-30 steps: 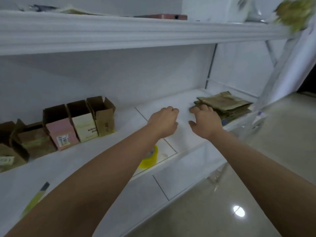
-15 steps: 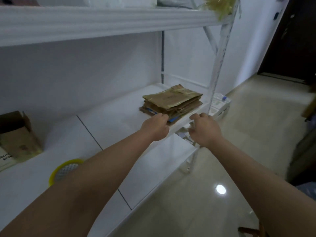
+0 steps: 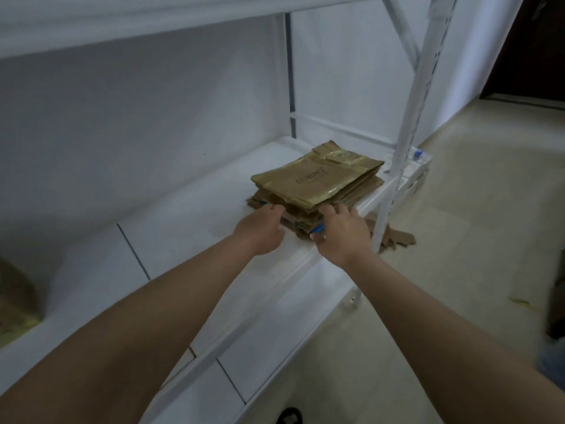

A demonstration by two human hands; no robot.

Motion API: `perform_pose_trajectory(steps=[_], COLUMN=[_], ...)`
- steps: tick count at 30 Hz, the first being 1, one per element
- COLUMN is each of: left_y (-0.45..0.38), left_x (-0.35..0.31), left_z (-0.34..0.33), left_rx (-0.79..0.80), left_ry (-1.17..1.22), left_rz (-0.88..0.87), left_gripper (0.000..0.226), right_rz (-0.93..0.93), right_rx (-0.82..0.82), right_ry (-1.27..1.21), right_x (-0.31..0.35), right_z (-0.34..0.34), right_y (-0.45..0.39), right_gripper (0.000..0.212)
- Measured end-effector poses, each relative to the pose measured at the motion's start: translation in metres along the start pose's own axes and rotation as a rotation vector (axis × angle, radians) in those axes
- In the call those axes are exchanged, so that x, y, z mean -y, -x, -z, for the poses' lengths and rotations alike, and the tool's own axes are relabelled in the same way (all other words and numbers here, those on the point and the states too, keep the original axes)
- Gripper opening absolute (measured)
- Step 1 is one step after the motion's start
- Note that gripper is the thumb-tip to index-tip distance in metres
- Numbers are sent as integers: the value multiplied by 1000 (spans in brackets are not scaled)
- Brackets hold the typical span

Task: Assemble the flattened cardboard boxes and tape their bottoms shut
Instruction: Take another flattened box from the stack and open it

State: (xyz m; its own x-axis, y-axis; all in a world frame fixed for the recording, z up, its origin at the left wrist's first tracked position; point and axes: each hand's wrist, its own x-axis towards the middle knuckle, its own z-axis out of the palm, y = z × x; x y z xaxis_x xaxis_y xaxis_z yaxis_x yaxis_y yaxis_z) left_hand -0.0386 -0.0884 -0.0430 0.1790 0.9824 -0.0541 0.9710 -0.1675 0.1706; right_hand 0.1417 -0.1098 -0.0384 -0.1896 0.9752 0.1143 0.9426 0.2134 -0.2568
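Flattened cardboard boxes lay in 1 stack on the white shelf board, toward its right end and close to the front edge, just beside the white upright post of the rack. The top sheet was glossy and tan with faint printing that could not be read; the sheets beneath it were duller brown and fanned out unevenly. A blue edge showed at the near lower corner of the stack, between the 2 hands.

The left hand was at the near left side of the stack, fingers bent with their tips against the lower sheets. Whether it had a hold on them could not be told. The right hand was at the near right corner, fingers spread and curved over the edge of the stack, thumb near the blue edge. A firm grasp could not be confirmed there either.

Further brown cardboard lay on the pale floor behind the post. A blurred brown box stood at the far left of the shelf. A second white shelf ran overhead, and a dark doorway showed at upper right.
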Motion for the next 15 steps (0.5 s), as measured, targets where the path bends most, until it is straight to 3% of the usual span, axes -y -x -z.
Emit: perform_pose_trajectory(steps=[9,12,15], left_y=[-48,-64,-76], left_x=[43,50,43], left_z=[-3,-3,1], left_rx=[-36,-53,-54], left_ry=[47,119,248], left_rz=[8,20,115], left_gripper=[41,33,48], right_rz=[-32,-38,-32], right_rx=[-26,2,-33], right_ry=[30,25,-47], right_x=[16,9,3], right_z=[-39,-42,-40], right_y=[-72,-79,-80], right_gripper=[70,59,51])
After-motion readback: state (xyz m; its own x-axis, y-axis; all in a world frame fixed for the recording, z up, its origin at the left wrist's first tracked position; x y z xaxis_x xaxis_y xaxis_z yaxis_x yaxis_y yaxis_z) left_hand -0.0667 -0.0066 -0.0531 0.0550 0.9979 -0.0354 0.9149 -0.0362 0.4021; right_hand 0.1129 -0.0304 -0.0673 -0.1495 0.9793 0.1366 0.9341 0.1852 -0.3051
